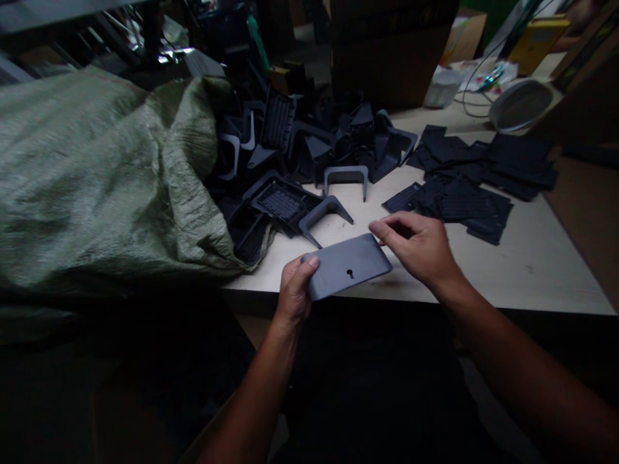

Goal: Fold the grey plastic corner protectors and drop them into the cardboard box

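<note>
A flat grey plastic plate [338,265] with a small keyhole-shaped hole is held over the table's front edge. My left hand [296,290] grips its left end, thumb on top. At the plate's far right corner is my right hand [418,248], its thumb and fingers closed together; what they pinch, if anything, is too small to make out. Just beyond the plate, a grey U-shaped bracket [325,209] lies on the pale table [512,270]. A heap of dark plastic parts [309,151] stands behind it.
A large green woven sack [97,180] covers the left side, its mouth at the heap. Flat black plates [464,174] lie piled at the right. Farther back are a cardboard box [387,58], a round dish [521,104], a clear cup [441,87] and a yellow box [539,42].
</note>
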`<move>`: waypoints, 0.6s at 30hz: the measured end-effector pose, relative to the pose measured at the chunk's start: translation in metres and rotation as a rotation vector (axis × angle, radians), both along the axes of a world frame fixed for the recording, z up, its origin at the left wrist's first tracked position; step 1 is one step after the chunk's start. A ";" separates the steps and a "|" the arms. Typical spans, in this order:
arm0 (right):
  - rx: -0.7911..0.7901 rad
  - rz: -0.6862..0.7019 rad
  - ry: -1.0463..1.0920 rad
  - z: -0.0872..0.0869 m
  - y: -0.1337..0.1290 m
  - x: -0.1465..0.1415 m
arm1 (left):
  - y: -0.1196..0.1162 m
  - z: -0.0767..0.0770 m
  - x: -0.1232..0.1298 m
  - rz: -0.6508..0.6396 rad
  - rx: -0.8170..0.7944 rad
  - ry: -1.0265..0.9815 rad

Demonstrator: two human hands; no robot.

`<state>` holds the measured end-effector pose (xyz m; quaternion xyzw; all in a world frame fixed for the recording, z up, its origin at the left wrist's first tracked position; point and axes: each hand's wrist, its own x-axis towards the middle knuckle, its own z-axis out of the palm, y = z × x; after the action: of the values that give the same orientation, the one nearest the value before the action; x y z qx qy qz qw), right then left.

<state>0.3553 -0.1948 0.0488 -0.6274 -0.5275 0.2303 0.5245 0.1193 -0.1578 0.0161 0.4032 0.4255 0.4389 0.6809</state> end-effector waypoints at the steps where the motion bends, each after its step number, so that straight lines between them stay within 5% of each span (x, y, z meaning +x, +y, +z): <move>1: -0.007 -0.036 0.045 0.000 -0.004 0.001 | 0.002 0.000 -0.001 0.055 0.031 -0.009; 6: -0.338 0.249 0.570 -0.013 -0.022 -0.014 | 0.003 -0.006 -0.003 0.133 0.155 0.012; 8: -0.437 0.355 0.794 -0.019 -0.025 -0.026 | -0.003 -0.009 -0.003 0.033 0.187 0.056; 11: -0.386 0.401 0.970 -0.020 -0.028 -0.039 | -0.012 -0.010 -0.003 -0.147 0.185 0.083; 13: -0.311 0.445 0.860 -0.017 -0.032 -0.043 | -0.013 -0.006 -0.001 -0.176 0.136 -0.010; 18: -0.229 0.624 0.127 -0.015 -0.044 -0.048 | 0.004 0.010 0.012 -0.254 -0.166 -0.204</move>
<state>0.3074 -0.2385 0.0336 -0.4749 -0.6310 0.4763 0.3865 0.1310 -0.1534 0.0257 0.3494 0.3347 0.3513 0.8015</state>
